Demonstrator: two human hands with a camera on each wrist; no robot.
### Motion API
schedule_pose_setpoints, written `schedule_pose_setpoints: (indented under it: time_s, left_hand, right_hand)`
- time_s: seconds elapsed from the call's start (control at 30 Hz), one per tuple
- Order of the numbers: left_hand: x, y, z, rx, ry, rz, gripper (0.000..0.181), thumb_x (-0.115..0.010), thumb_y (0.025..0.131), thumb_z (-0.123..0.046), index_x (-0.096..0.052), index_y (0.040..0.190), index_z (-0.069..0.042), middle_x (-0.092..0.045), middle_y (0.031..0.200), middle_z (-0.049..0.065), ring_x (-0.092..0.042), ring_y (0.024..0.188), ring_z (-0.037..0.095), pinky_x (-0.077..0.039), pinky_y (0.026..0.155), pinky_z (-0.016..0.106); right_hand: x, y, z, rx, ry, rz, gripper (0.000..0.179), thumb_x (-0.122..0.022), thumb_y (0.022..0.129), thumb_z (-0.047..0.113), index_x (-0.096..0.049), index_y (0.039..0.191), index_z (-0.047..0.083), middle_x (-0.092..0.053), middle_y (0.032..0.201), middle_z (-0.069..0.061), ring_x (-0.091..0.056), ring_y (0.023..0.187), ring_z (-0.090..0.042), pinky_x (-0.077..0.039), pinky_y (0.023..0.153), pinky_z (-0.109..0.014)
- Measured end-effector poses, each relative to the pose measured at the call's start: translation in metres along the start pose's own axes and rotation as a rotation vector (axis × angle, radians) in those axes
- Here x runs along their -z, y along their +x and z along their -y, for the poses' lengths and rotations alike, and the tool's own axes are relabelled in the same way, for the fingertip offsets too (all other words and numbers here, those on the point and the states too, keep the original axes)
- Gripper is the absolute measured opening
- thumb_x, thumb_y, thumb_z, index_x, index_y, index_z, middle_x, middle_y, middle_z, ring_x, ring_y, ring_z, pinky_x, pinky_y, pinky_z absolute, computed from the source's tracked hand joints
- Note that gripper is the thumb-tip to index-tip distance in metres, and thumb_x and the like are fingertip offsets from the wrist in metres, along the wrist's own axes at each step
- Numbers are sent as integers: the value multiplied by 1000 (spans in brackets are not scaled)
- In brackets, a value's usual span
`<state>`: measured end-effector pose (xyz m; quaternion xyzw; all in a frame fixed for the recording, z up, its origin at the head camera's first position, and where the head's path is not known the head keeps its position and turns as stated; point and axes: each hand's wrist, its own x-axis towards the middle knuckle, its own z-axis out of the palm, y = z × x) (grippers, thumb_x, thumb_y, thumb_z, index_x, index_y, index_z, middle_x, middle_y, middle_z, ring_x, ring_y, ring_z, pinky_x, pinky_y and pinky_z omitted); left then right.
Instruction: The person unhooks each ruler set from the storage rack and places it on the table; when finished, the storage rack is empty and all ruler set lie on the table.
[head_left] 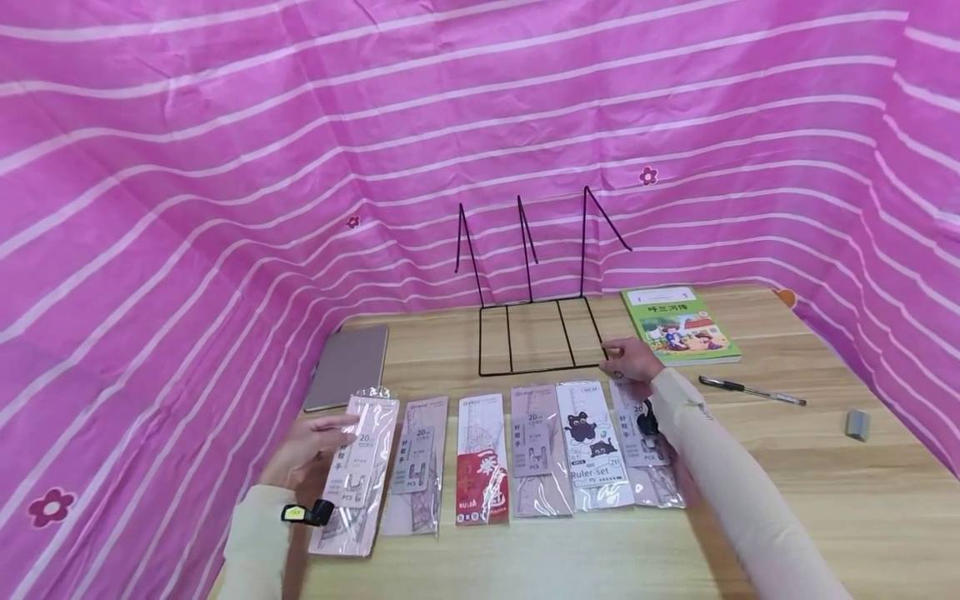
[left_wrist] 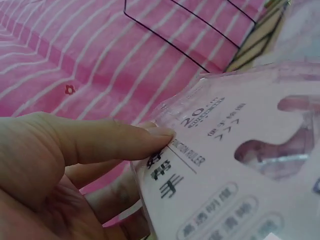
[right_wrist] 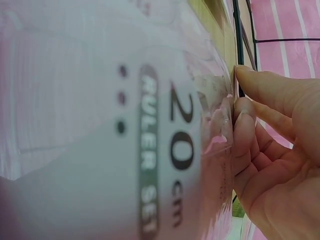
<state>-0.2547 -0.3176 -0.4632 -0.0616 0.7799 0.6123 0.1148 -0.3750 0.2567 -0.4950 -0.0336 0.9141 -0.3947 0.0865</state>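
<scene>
My left hand (head_left: 313, 446) pinches the left edge of the leftmost ruler set packet (head_left: 375, 433). In the left wrist view the thumb (left_wrist: 135, 142) lies over its printed card, with the other fingers behind. My right hand (head_left: 636, 360) reaches over the rightmost ruler set packet (head_left: 637, 425) to the black wire rack (head_left: 532, 368). At the rack's near right corner, thumb and forefinger (right_wrist: 245, 112) pinch the wire. The rack has a flat base and three bent uprights at its back. That rightmost packet is partly hidden under the right forearm.
Between the hands lie more packets, among them a red and white one (head_left: 482, 467) and a black cat one (head_left: 596, 442). A grey notebook (head_left: 348, 367) lies back left. On the right are a green book (head_left: 678, 325), a pen (head_left: 752, 391) and a grey eraser (head_left: 857, 425).
</scene>
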Motion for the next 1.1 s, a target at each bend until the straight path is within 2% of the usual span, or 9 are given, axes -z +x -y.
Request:
schedule_pose_setpoints:
  time_s: [0.2,0.33,0.43,0.53,0.7,0.8,0.9,1.0,1.1]
  left_hand:
    - [-4,0,11,64,-2,-40,48,-71,87,-2,-60,133,6,-77,97,12,-73,75,22,-63,69,39]
    - [-10,1,16,87,69,-121,50,-72,84,2,-59,132,8,-77,87,12,-72,64,21,-61,60,36]
    - [-13,3,18,71,134,-177,47,-73,81,3,-63,127,8,-76,85,10,-69,62,18,-58,57,32]
    - [-13,5,19,44,199,-204,43,-73,81,4,-65,123,8,-74,89,10,-66,68,16,-56,60,29]
    - [-14,7,19,7,360,-252,38,-76,79,3,-70,116,6,-72,103,24,-65,80,19,-51,69,26]
    - [-16,7,17,-11,449,-253,37,-77,78,2,-70,114,7,-70,111,30,-67,87,27,-51,73,28]
    - [-17,7,15,-23,517,-245,35,-76,79,-1,-70,113,7,-69,114,31,-68,92,32,-52,77,32]
    - [-17,7,10,-27,552,-226,34,-72,85,-5,-69,116,7,-69,113,30,-66,95,34,-53,79,37]
    - [-18,7,-3,-50,594,-193,36,-66,93,-13,-67,123,5,-69,114,28,-65,99,35,-53,84,44]
  right_hand:
    - [0,-1,1,12,-11,-14,62,-71,93,19,-46,146,-2,-60,127,-35,-64,102,-33,-55,87,-42]
    - [0,-1,2,17,-8,-13,62,-72,93,18,-46,146,-3,-61,123,-34,-64,99,-33,-56,84,-41]
    - [-1,-1,3,15,3,-14,62,-72,93,18,-46,146,-2,-60,125,-34,-64,101,-34,-57,86,-42]
    - [0,-2,4,19,4,-14,62,-71,94,18,-45,146,-3,-59,128,-35,-63,104,-35,-56,90,-44]
    - [0,-2,4,5,21,-11,62,-71,94,17,-45,147,-2,-59,128,-35,-63,104,-34,-55,90,-44]
    - [0,-2,4,-14,38,-3,63,-71,94,17,-44,148,-1,-58,129,-34,-63,104,-33,-56,89,-42]
    - [-1,-2,4,-20,47,0,64,-71,94,17,-43,148,-1,-58,129,-34,-64,103,-33,-57,87,-41]
    - [-2,-2,5,-16,44,3,64,-71,93,17,-44,148,-1,-58,128,-35,-64,102,-35,-58,84,-40]
    - [-2,-2,5,-15,33,15,65,-71,93,19,-43,149,0,-56,131,-37,-64,104,-37,-58,80,-38]
